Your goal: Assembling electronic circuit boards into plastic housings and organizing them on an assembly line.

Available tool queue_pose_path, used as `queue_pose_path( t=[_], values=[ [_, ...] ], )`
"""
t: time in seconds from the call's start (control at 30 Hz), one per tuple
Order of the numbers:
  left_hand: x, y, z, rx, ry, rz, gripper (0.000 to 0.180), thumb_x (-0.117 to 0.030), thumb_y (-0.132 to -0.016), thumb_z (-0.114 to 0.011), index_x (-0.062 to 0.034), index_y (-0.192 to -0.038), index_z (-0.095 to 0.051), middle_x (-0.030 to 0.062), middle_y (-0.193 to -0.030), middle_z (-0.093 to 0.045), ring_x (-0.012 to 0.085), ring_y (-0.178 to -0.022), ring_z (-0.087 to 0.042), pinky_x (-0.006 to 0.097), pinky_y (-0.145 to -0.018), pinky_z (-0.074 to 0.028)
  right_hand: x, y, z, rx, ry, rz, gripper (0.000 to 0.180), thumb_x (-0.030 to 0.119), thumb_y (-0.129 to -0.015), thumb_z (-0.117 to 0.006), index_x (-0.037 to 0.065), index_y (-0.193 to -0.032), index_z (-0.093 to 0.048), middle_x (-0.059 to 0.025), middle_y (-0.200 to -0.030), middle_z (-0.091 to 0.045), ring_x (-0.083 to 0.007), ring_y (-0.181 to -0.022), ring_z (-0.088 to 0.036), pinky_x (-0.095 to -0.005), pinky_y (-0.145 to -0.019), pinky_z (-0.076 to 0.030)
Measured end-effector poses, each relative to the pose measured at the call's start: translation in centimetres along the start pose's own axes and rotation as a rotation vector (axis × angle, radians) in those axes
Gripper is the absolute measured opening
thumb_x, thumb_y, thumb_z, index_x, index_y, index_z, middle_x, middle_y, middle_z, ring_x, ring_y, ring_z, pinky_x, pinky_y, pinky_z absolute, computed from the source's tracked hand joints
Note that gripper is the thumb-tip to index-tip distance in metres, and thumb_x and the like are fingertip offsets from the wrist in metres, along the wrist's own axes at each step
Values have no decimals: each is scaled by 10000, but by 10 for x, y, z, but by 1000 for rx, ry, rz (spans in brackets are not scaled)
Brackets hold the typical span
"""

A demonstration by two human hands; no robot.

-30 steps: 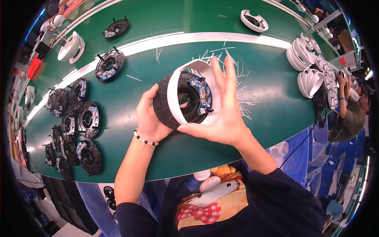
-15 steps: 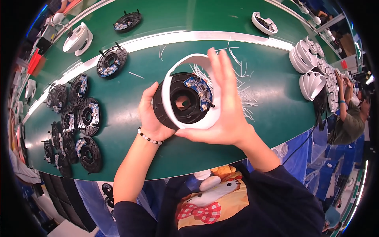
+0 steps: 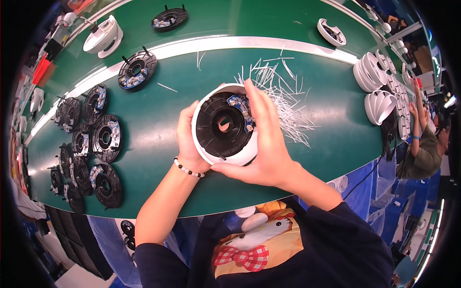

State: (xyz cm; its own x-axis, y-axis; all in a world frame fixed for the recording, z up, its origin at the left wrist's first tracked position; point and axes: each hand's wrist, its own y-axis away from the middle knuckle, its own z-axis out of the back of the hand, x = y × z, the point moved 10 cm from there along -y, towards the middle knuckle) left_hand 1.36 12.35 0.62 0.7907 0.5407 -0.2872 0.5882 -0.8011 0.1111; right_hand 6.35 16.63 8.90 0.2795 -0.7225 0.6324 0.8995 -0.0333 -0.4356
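Over the middle of the table, both hands hold a white ring-shaped housing point(image 3: 235, 159) with a black round base point(image 3: 207, 126) inside it. A curved blue circuit board point(image 3: 240, 106) shows on the base, beside its round centre hole. My left hand point(image 3: 188, 137) is closed round the left side of the pair, its fingers mostly hidden behind. Gripping the housing's right side is my right hand point(image 3: 269, 149), thumb along the lower front and fingers along the upper right wall. How far the base is seated in the ring, I cannot tell.
Several black round bases point(image 3: 106, 138) with boards lie at the left. White thin strips point(image 3: 285, 108) are heaped behind my right hand. White ring housings point(image 3: 379, 106) stand nested at the right, near another person point(image 3: 425, 149). Beyond the pale rail point(image 3: 211, 44) sit more parts point(image 3: 169, 19).
The white ring has moved left and down over the black base, which now sits within its rim. My right hand has turned and come closer to the left one.
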Motion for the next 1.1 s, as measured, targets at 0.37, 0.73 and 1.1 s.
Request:
queue_pose_path(
  t=[0.37, 0.73, 1.1],
  values=[
    [-6, 3, -2, 55, -49, 36, 751, -652, -788, -278, -30, -1182, -424, 126, -1143, -487, 237, -1031, -491, 370, -883, -414, 13, -20, -6, 134, 141, 163, 1089, 372, -482, -772, -61, -1288, -182, -245, -1278, -280, -388, -1152, -311, -443, -934, -298],
    [-17, 7, -3, 146, -152, -118, 589, -434, -790, -486, 3, -1176, -404, 153, -1122, -491, 245, -1018, -499, 379, -881, -419, 5, -9, -11, -104, 195, 40, 1081, 427, -461, -752, -77, -1261, -230, -278, -1233, -314, -420, -1111, -330, -459, -915, -297],
    [-9, 4, 0, 3, -160, -118, 516, -292, -720, -471, 21, -1129, -439, 154, -1059, -524, 237, -938, -534, 349, -830, -444, -7, 0, -7, -161, 132, 15, 1146, 392, -456, -749, -38, -1313, -123, -210, -1242, -350, -355, -1091, -356, -423, -907, -314]
  ],
)
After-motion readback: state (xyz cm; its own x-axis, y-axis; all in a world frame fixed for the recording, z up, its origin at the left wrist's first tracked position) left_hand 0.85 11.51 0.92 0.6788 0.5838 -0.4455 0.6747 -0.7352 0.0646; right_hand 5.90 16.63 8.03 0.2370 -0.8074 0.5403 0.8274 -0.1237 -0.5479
